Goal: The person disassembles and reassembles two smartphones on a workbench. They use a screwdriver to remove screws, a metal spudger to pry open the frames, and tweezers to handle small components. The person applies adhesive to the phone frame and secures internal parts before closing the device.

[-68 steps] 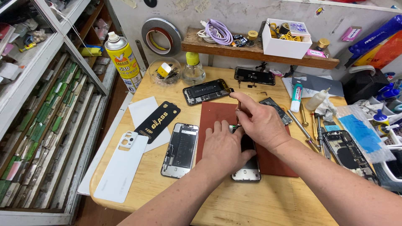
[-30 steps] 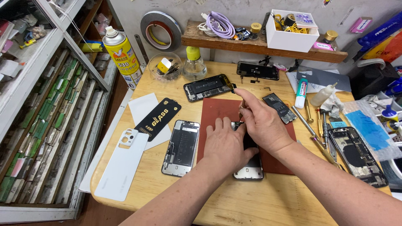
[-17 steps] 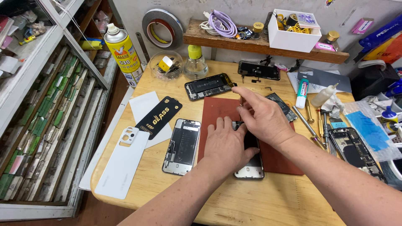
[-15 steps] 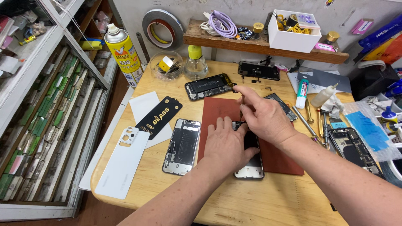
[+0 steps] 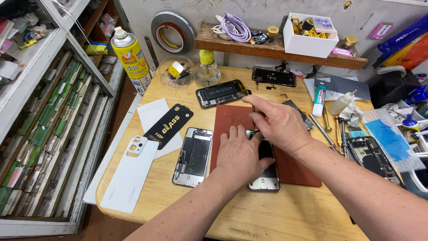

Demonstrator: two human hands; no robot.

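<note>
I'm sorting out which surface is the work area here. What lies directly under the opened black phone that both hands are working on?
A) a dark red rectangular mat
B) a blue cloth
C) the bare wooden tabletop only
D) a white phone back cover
A: the opened black phone lies mostly on the dark red rectangular mat, pinned by the left hand, with the right hand at its top end.

We have a single view, from a camera worn on the head. It looks steeply down and forward across a wooden tabletop, close enough that both forearms enter from the bottom edge of the picture and the hands meet near the middle. The tabletop's near edge runs along the bottom, its far edge meets a wall at the top, and a shelving rack stands beyond its left edge.
</note>
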